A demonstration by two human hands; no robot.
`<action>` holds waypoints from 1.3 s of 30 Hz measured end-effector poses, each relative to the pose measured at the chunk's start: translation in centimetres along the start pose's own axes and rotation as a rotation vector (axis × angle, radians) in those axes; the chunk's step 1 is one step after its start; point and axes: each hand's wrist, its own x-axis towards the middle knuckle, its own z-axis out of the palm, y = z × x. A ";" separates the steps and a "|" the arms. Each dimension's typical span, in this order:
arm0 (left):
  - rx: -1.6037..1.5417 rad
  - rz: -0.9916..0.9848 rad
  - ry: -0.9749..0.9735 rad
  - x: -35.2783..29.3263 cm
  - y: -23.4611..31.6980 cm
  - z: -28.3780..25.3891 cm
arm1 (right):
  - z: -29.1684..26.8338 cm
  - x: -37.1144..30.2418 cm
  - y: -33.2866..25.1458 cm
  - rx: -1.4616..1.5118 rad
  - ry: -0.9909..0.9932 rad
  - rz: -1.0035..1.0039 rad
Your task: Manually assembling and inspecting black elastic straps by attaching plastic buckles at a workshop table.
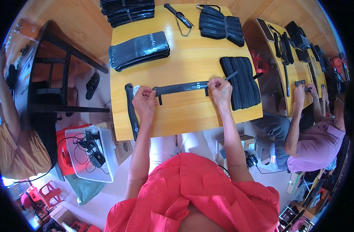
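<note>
Strap (181,88): flat, black, stretched sideways.

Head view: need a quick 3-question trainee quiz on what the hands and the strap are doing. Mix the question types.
1. True or false: both the left hand and the right hand grip the long black strap lying flat on the yellow table.
2. Multiple choice: what lies just right of the right hand? A) a pile of black straps B) a red stool C) a clear bin
3. Fill in: the black tool by the left hand lies near the table's ____ edge.

Key: 1 true; 2 A; 3 left
</note>
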 end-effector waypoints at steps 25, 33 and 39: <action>0.836 0.787 -0.323 -5.4 -0.2 2.7 | 1.3 -7.1 -1.2 -0.561 -0.173 -0.726; 0.829 0.771 -0.295 -5.5 -1.1 2.0 | 1.4 -7.0 -0.6 -0.563 -0.195 -0.710; 0.714 0.616 -0.131 -8.1 0.6 -1.6 | 1.2 -7.5 -1.2 -0.528 -0.198 -0.735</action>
